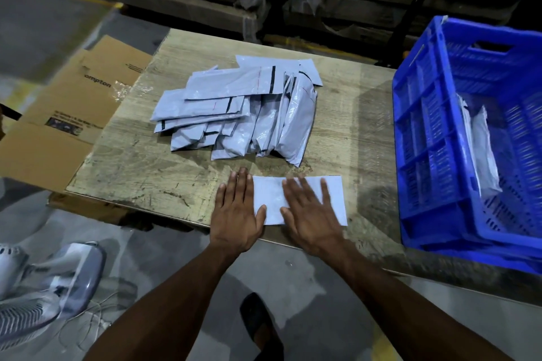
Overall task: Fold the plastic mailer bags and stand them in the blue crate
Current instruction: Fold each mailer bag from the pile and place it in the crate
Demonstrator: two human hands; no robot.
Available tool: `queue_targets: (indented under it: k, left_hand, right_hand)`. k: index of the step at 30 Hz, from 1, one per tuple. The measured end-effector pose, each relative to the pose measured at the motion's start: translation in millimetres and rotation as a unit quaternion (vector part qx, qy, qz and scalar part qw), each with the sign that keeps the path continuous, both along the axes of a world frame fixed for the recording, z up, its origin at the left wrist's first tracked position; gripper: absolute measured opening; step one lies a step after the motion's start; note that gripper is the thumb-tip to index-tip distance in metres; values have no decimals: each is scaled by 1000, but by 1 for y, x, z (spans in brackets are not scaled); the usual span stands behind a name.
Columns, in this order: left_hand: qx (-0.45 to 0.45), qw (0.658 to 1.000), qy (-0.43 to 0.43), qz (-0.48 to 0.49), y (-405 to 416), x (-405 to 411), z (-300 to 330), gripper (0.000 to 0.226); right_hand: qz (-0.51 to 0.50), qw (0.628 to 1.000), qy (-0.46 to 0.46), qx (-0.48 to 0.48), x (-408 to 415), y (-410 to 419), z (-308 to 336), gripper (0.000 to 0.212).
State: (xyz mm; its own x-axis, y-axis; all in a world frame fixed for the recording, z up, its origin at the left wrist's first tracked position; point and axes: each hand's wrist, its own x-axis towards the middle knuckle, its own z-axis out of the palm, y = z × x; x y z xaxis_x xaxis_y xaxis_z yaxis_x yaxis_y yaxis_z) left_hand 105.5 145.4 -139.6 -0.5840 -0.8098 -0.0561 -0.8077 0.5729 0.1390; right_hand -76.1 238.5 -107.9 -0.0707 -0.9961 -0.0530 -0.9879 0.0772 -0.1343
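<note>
bare wooden tabletop [360, 138] lies open between the loose heap of grey plastic mailer bags [240, 108] and the blue slatted plastic crate [425, 138] on the right. the crate's tall near wall blocks a level sideways path; its top is open, with white folded bags [482, 152] standing inside against that wall.

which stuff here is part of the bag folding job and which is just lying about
Job: folded mailer under the left hand and right hand; pile of mailers; blue crate holding bags.
Lying about: flattened cardboard box; fan on the floor.
</note>
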Motion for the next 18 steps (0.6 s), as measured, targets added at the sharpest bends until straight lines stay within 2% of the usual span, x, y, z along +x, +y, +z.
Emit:
queue_targets:
  k: [4,7,11,18]
  left_hand:
    - [-11,1000,-2,-6,0,2,-1,78]
    - [-4,1000,3,-4,0,1,0,79]
    - [2,1000,0,-8,-1,2,0,81]
    - [19,1000,-1,-9,-2,2,0,83]
  right_hand:
    - [22,998,-64,7,19,-10,-5,72]
    - [13,999,-44,19,-2,-2,-12,66]
    - [-61,998,-29,-3,-38,23,-17,69]
    - [-112,994,2,16,-55,41,-16,75]
